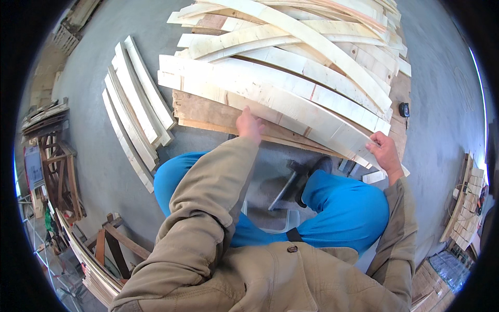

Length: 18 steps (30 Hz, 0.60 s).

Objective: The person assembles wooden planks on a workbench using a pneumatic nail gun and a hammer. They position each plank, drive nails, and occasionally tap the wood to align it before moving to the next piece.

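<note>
A long pale wooden board (pixel 270 109) lies at a slant along the near edge of a pile of slats, in front of my lap. My left hand (pixel 250 126) is closed on its near edge, left of the middle, thumb on top. Further right, my right hand (pixel 385 152) grips the same board close to its right end, fingers bent over the edge. Both hands' undersides are hidden. Beneath the board shows a rougher brown plank surface (pixel 200 110). Several pale slats (pixel 317 44) lie crisscrossed just beyond the board.
Several slats (pixel 138 99) lie on the grey floor at left. A small black object (pixel 404 109) rests at the pile's right edge. Between my blue-trousered legs are a dark-headed metal bar (pixel 283 190) and a clear plastic rim (pixel 292 221). Stacked wood (pixel 465 208) stands far right.
</note>
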Motion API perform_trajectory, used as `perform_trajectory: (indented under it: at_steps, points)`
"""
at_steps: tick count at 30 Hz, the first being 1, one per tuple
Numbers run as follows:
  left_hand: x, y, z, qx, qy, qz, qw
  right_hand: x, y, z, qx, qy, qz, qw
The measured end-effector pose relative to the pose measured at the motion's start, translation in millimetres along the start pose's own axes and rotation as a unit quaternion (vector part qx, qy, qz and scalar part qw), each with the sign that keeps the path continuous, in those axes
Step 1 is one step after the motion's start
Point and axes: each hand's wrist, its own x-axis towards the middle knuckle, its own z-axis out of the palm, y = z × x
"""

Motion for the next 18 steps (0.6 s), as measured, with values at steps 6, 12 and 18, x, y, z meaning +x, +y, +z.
perform_trajectory:
  at_steps: [6, 12, 18]
  points:
    - [8.6, -5.5, -5.2, -0.013, 0.012, -0.001, 1.000, 13.2, 13.4, 38.7, -0.003, -0.029, -0.013, 0.999]
    - [14.6, -6.7, -12.4, 0.000, 0.013, 0.014, 1.000, 29.8, 15.6, 74.1, -0.034, -0.022, -0.033, 0.999]
    - [11.8, -1.8, -9.5, 0.013, 0.026, 0.044, 0.999, 42.7, 12.3, 90.4, -0.051, -0.020, -0.073, 0.996]
